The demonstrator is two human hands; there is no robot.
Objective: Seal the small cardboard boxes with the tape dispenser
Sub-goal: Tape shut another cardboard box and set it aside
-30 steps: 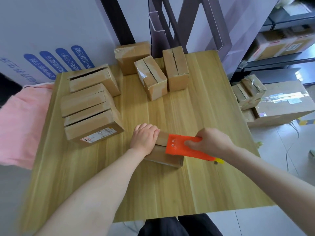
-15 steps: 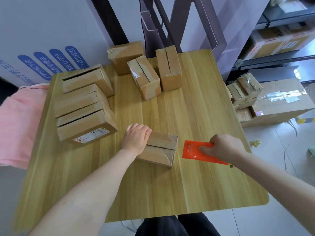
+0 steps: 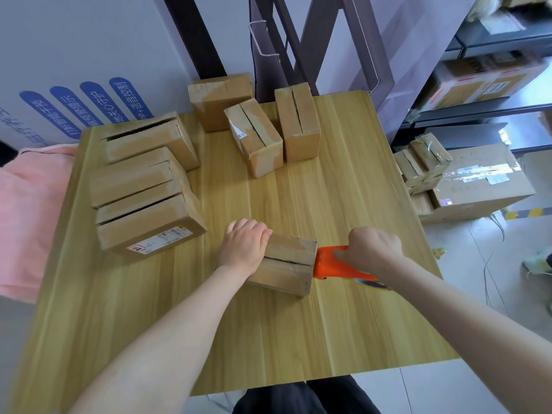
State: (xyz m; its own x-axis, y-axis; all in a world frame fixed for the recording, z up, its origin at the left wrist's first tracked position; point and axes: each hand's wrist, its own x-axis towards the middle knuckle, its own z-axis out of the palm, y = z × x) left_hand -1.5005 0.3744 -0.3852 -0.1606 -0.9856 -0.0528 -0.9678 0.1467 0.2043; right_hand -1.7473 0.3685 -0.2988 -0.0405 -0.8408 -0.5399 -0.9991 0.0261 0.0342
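Where the table (image 3: 343, 324) stops at its left edge, a pink cloth (image 3: 27, 210) lies just beside it. Along that left edge sits a row of long boxes (image 3: 143, 225) packed side by side, the nearest one showing a white label on the face toward me. At the far edge, about the middle, stand three small boxes (image 3: 254, 135): one right at the edge and two just in front and to its right, both with a dark slit along the top seam. Nearer me, about halfway between the left and right edges, my left hand (image 3: 243, 249) grips the left end of the small box I am working on (image 3: 286, 264), fingers curled over its top edge. That box lies flat on the table with its seam running left to right. Touching its right end is the nose of the orange tape dispenser (image 3: 328, 264), and my right hand (image 3: 372, 249) is clamped round the dispenser's body, knuckles up. Past the right edge, down on the floor, a large carton (image 3: 484, 186) sits with several small boxes piled against its left side.
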